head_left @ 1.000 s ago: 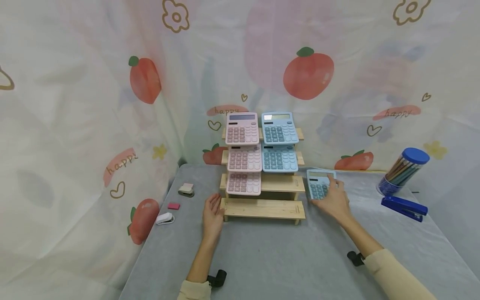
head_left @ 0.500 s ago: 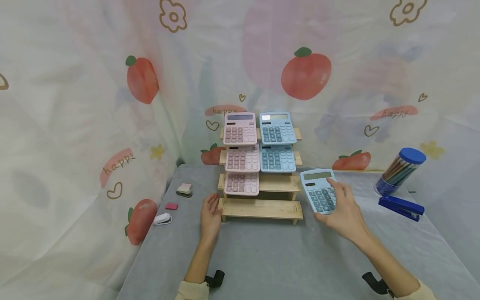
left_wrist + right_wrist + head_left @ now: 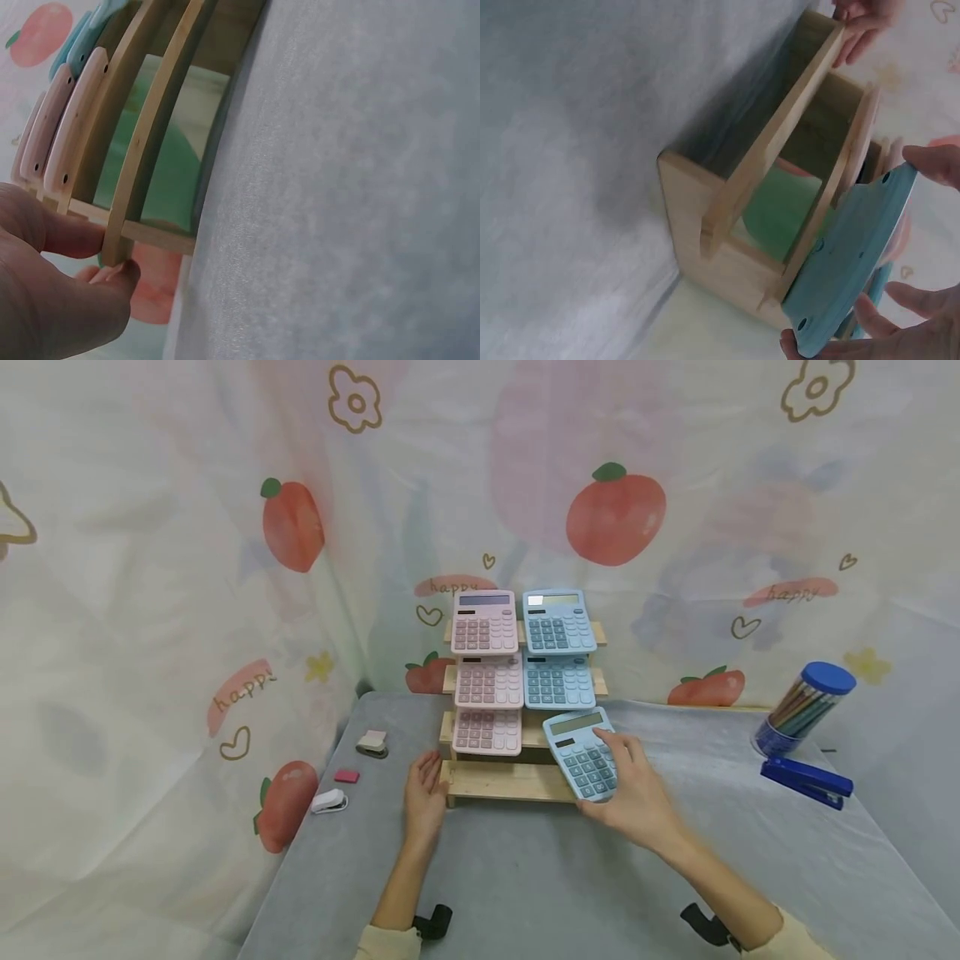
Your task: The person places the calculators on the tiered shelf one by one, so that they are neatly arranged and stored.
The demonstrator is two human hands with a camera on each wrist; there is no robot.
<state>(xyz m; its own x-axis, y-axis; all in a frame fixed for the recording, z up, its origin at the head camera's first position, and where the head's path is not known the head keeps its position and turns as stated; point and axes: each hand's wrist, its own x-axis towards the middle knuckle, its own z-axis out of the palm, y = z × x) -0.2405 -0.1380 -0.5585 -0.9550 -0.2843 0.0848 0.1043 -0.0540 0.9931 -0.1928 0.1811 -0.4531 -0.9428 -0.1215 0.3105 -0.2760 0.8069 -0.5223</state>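
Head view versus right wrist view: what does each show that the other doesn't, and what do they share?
Only the head view shows the keypads of the shelved calculators, three pink and two blue, plus the pencil tub, blue stapler and small items at the table's left.

Only the right wrist view shows the held blue calculator's plain underside and the rack's open side.

Both show the right hand gripping that calculator against the wooden rack, and the left hand touching the rack's far end.

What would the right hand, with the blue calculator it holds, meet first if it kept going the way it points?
Probably the wooden rack: the right hand holds the blue calculator at the free slot beside the lowest pink calculator. Depth is unclear.
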